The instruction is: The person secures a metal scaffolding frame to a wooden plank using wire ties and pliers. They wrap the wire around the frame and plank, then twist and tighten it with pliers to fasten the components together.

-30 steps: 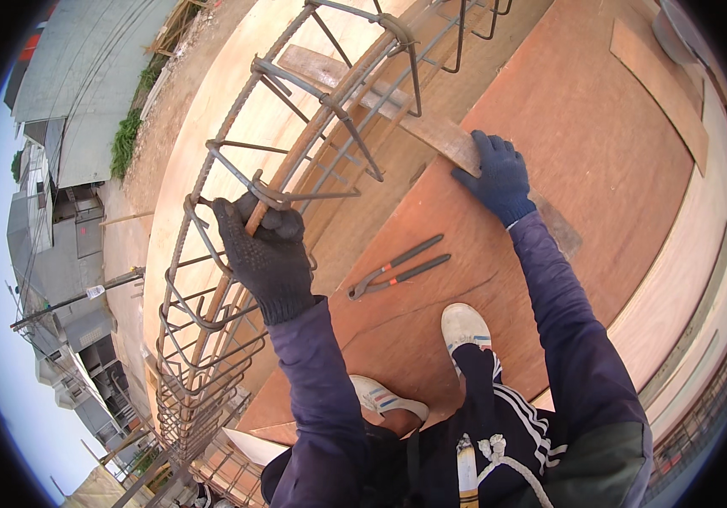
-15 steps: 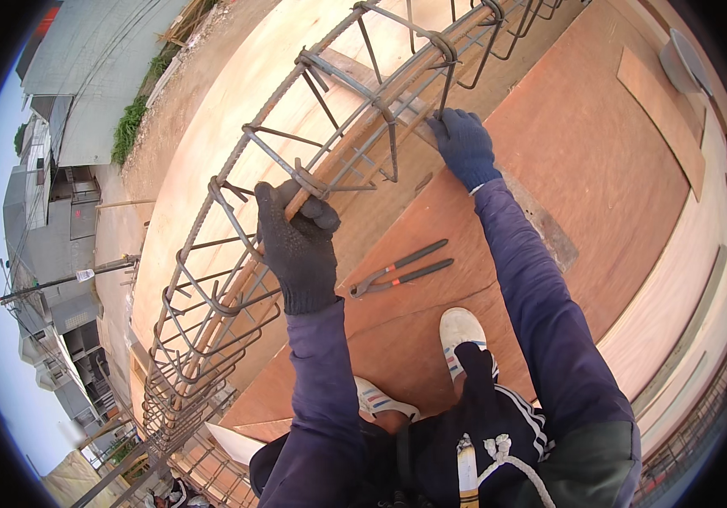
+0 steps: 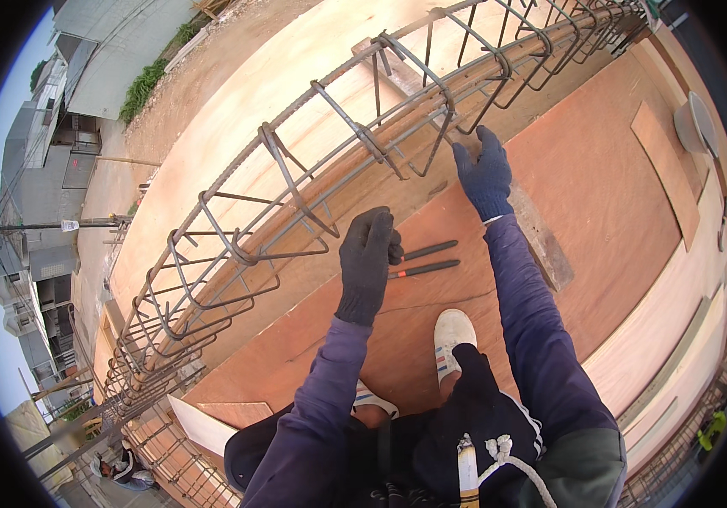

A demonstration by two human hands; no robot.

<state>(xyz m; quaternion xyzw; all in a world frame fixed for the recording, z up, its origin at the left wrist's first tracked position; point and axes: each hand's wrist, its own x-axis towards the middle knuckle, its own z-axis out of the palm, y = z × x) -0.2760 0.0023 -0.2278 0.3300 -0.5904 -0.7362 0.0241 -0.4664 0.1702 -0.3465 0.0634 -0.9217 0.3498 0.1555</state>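
Note:
A long rebar cage (image 3: 317,85) of ribbed bars and bent stirrups runs from lower left to upper right. My left hand (image 3: 369,258), in a dark knit glove, is closed just on the near side of the cage, clear of the bars; nothing shows in its fingers. Nearer the cage's bottom bars is my right hand (image 3: 486,179), gloved in blue, with thumb and fingers apart beside a stirrup corner. A narrow plank (image 3: 541,241) passes beneath this hand and the cage. Nippers with black and orange handles (image 3: 427,269) lie on the plywood, their head hidden behind my left hand.
Reddish plywood (image 3: 592,182) forms the floor under my shoes (image 3: 452,339). Toward the right rim are a loose plywood strip (image 3: 666,169) and a grey bucket (image 3: 695,125). More rebar (image 3: 168,453) lies at lower left. A dirt road (image 3: 228,63) and buildings lie beyond.
My left hand has let go of the cage and come back toward me, to the right, covering the nippers' head. My right hand's fingers have spread beside the stirrup. The view has shifted slightly.

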